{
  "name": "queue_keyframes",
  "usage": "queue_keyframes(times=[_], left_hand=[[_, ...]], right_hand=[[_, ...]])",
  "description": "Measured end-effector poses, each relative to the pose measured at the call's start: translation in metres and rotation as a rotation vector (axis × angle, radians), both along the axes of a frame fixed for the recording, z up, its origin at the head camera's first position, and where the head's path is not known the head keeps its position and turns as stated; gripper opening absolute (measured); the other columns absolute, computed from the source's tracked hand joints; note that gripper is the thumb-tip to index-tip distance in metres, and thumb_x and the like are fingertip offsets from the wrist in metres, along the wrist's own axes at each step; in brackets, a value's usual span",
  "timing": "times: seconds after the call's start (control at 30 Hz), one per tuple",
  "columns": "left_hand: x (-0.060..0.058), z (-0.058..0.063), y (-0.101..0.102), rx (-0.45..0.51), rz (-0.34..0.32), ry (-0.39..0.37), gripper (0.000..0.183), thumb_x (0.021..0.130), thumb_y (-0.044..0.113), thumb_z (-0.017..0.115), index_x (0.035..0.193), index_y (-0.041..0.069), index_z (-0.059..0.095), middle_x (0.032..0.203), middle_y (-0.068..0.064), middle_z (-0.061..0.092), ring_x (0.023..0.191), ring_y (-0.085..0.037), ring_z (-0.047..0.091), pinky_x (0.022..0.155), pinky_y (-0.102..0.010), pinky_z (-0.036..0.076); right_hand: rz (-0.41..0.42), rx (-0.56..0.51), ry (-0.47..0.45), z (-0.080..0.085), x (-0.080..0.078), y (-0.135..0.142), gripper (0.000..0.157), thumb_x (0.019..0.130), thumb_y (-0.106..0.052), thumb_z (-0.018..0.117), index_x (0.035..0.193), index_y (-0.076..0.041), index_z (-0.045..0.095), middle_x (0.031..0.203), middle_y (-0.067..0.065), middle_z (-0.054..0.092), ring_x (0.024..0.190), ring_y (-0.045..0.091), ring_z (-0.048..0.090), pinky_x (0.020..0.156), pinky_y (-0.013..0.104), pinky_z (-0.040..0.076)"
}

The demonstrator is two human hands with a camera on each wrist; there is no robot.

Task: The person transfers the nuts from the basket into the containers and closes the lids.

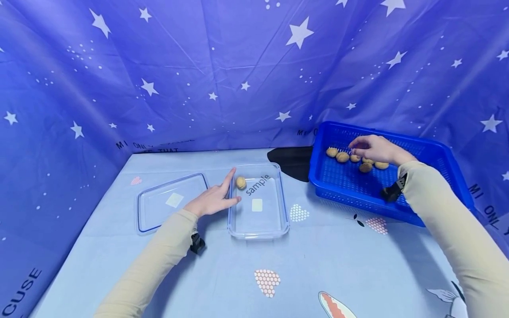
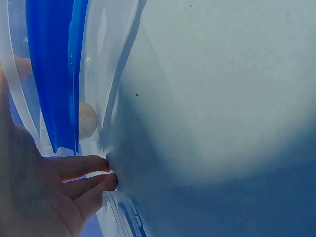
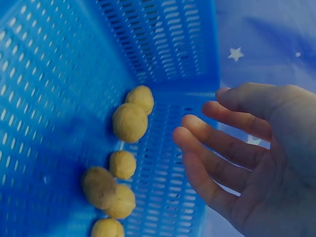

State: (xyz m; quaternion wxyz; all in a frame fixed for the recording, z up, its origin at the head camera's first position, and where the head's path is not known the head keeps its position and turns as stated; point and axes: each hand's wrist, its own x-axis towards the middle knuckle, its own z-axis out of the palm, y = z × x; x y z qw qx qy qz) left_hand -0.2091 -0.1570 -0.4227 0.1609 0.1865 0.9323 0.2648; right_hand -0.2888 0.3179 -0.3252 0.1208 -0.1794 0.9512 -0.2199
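Observation:
A clear container (image 1: 260,223) with a printed "sample" mark holds one walnut (image 1: 241,183) near its far left corner. My left hand (image 1: 214,199) rests against the container's left side, with the index finger stretched along the rim and the thumb reaching over it. In the left wrist view, other fingers (image 2: 86,168) touch down outside the wall, beside the lid. Over the blue basket (image 1: 358,198) hovers my right hand (image 1: 375,148), its fingers loosely bent and nothing held. Several walnuts (image 3: 130,122) lie in the basket beneath and beside that hand.
The clear lid (image 1: 153,210) with a blue seal lies left of the container. A black patch (image 1: 290,162) shows on the tablecloth between container and basket. Purple star-patterned curtains (image 1: 238,66) hang behind and at both sides of the table.

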Motion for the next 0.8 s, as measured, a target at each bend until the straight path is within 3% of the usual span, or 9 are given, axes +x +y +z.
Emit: queue_keyframes(times=[0.23, 0.37, 0.47, 0.53, 0.7, 0.8], left_hand=[[-0.001, 0.001, 0.001, -0.006, 0.0, -0.019, 0.095, 0.094, 0.051, 0.053, 0.153, 0.027, -0.016, 0.067, -0.012, 0.056, 0.051, -0.023, 0.05, 0.066, -0.04, 0.049], [-0.001, 0.0, 0.001, -0.011, 0.001, -0.02, 0.095, 0.094, 0.052, 0.053, 0.153, 0.027, -0.017, 0.091, -0.025, 0.064, 0.055, -0.024, 0.054, 0.076, -0.045, 0.05], [-0.002, 0.0, 0.001, -0.008, 0.001, -0.018, 0.095, 0.093, 0.052, 0.053, 0.154, 0.027, -0.016, 0.113, -0.034, 0.06, 0.058, -0.023, 0.056, 0.084, -0.049, 0.049], [-0.001, 0.001, 0.001, -0.008, -0.001, -0.022, 0.095, 0.093, 0.052, 0.053, 0.154, 0.027, -0.016, 0.115, -0.035, 0.059, 0.059, -0.023, 0.056, 0.086, -0.05, 0.049], [-0.002, 0.001, 0.0, 0.0, -0.008, -0.032, 0.096, 0.093, 0.052, 0.053, 0.154, 0.026, -0.017, 0.102, -0.03, 0.063, 0.057, -0.023, 0.056, 0.082, -0.049, 0.05], [-0.003, 0.001, -0.001, 0.007, -0.002, -0.035, 0.096, 0.093, 0.053, 0.054, 0.153, 0.028, -0.017, 0.108, -0.033, 0.061, 0.061, -0.025, 0.057, 0.083, -0.05, 0.049]], right_hand=[[-0.041, -0.017, -0.048, -0.01, -0.009, 0.012, 0.036, 0.101, -0.017, 0.049, 0.126, 0.009, 0.054, 0.11, 0.025, 0.063, 0.094, 0.036, 0.06, 0.074, 0.048, 0.052], [-0.062, -0.01, -0.059, -0.015, -0.012, 0.021, 0.037, 0.101, -0.019, 0.049, 0.126, 0.009, 0.053, 0.111, 0.027, 0.062, 0.095, 0.037, 0.061, 0.078, 0.053, 0.05], [-0.072, -0.003, -0.06, -0.018, -0.013, 0.027, 0.036, 0.101, -0.018, 0.048, 0.124, 0.009, 0.054, 0.109, 0.027, 0.063, 0.095, 0.039, 0.061, 0.081, 0.056, 0.047], [-0.076, 0.002, -0.053, -0.02, -0.012, 0.032, 0.035, 0.101, -0.017, 0.048, 0.123, 0.01, 0.055, 0.109, 0.028, 0.062, 0.098, 0.041, 0.059, 0.083, 0.059, 0.045], [-0.1, 0.01, -0.047, -0.023, -0.012, 0.045, 0.036, 0.102, -0.018, 0.046, 0.123, 0.009, 0.054, 0.12, 0.035, 0.053, 0.111, 0.05, 0.049, 0.088, 0.066, 0.04], [-0.112, 0.004, -0.054, -0.025, -0.013, 0.051, 0.037, 0.102, -0.019, 0.045, 0.124, 0.01, 0.053, 0.123, 0.036, 0.05, 0.113, 0.052, 0.046, 0.089, 0.067, 0.038]])
